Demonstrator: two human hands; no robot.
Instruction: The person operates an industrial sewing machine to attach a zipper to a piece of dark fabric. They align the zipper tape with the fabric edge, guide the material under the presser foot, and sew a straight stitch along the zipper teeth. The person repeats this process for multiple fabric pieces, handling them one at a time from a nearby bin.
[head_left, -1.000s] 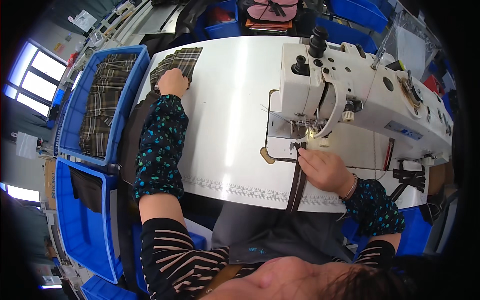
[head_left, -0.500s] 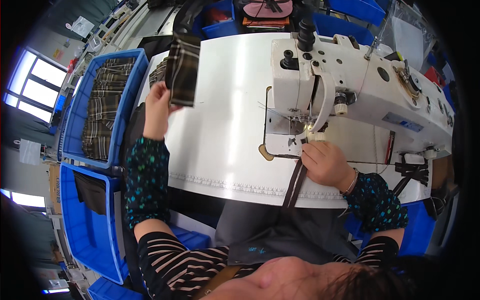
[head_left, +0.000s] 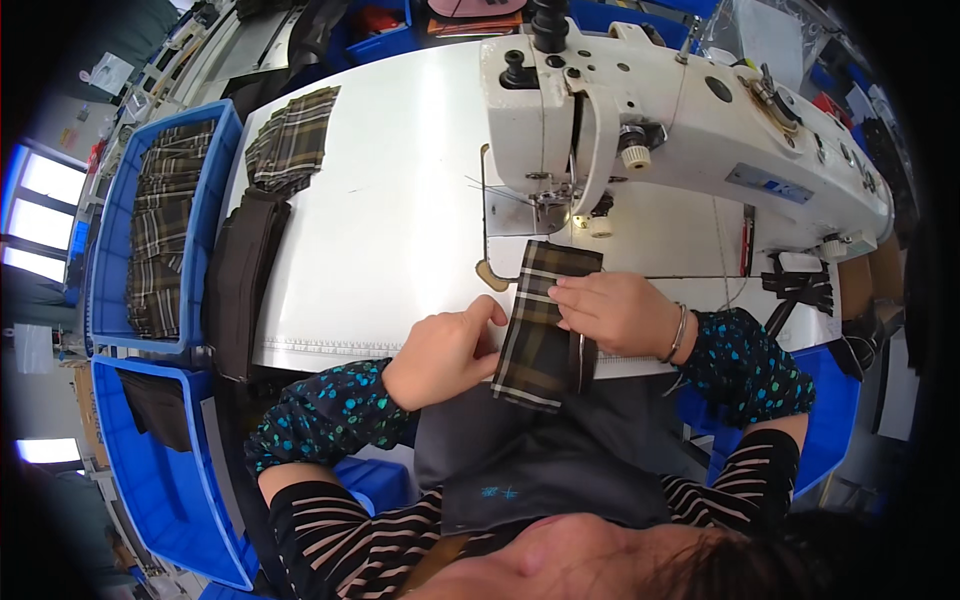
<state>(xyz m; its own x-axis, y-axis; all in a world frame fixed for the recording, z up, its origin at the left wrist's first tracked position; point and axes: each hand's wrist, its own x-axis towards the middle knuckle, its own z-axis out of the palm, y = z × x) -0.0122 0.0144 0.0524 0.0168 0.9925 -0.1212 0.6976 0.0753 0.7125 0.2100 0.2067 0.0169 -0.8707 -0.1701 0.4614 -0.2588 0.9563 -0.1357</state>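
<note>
A brown plaid fabric piece (head_left: 535, 345) lies in front of the sewing machine's needle area, its lower end hanging past the table's front edge. My right hand (head_left: 625, 315) pinches its upper right part between thumb and fingers. Under that hand, along the fabric's right side, runs a dark zipper strip (head_left: 583, 362), mostly hidden. Beside the fabric's left edge is my left hand (head_left: 450, 350), thumb and forefinger apart and curved toward the cloth, with nothing between them. The white sewing machine (head_left: 690, 130) stands just beyond; its needle and presser foot are above the fabric's far end.
Plaid pieces (head_left: 295, 140) are stacked at the table's far left, near folded dark fabric (head_left: 245, 280). A blue bin (head_left: 225, 150) of plaid pieces stands left of the table, with another blue bin (head_left: 215, 480) nearer me. Black strips (head_left: 800, 290) lie at right.
My left hand has come from the far left toward the middle. The plaid piece it held now lies before the machine, with my right hand on it. The view has shifted.
</note>
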